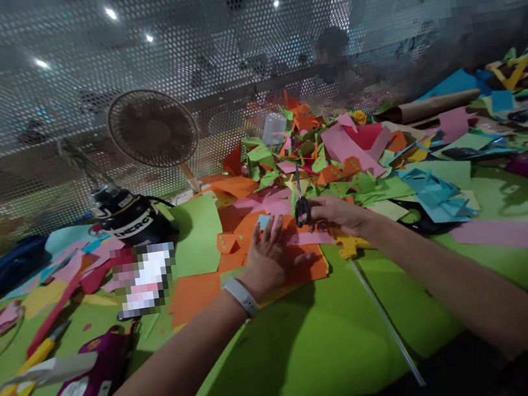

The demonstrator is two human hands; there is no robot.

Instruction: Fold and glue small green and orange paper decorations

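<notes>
Left hand point(265, 260): palm down, fingers spread, grasping nothing; it lies on the orange paper point(308, 272) at the centre of the frame. White band point(241, 297) on that wrist. Small blue piece point(264, 221) just beyond my fingers.

Right hand point(340, 215): fingers closed on the handles of the scissors point(300, 198), right of centre. Blades point toward the top of the frame. I cannot tell whether they touch any paper. Pink strip point(316, 238) lies between my hands, on the orange paper.

Below my right hand: yellow tool point(348, 246), with a clear rod point(386, 318) running down toward the lower right, over the green tabletop point(344, 350).

Surroundings: paper pile point(308, 146) across the upper centre; green sheet point(198, 237) left of my left hand; black bottle point(132, 220) and fan point(153, 128) at upper left, before a perforated panel point(221, 33). Purple device point(93, 379) at lower left.
</notes>
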